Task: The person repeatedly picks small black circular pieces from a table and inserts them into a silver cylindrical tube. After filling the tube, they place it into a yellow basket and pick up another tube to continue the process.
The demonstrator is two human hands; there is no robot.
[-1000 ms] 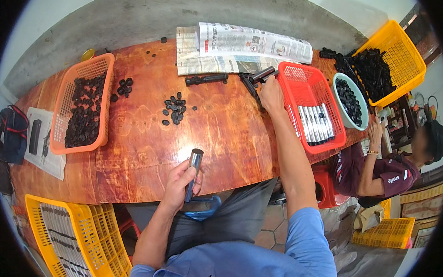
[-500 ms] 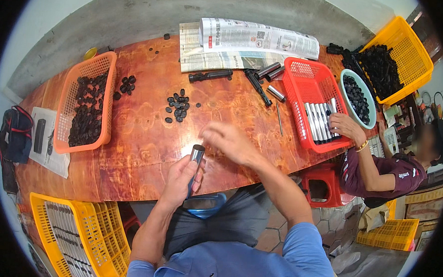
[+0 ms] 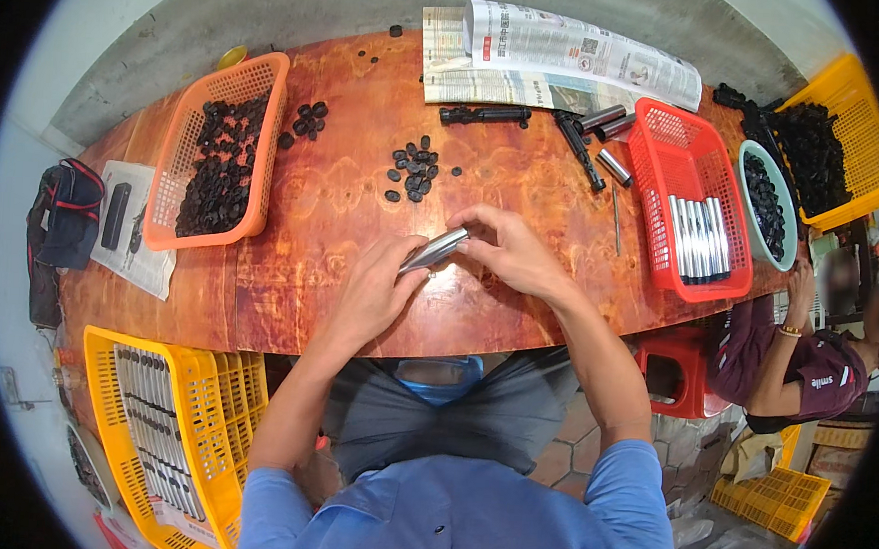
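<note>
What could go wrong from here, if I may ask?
The smooth metal tube, in the left hand with the right hand at its far end, might slip and drop. The loose black caps beyond could scatter if brushed. The short tube lying beside the red basket might roll if knocked.

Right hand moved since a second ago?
Yes. The right hand moved left and down in view, away from the red basket, to the metal tube in the left hand.

Gleaming near the centre of the frame as a shiny silver metal tube (image 3: 434, 252), slanting toward upper right.
</note>
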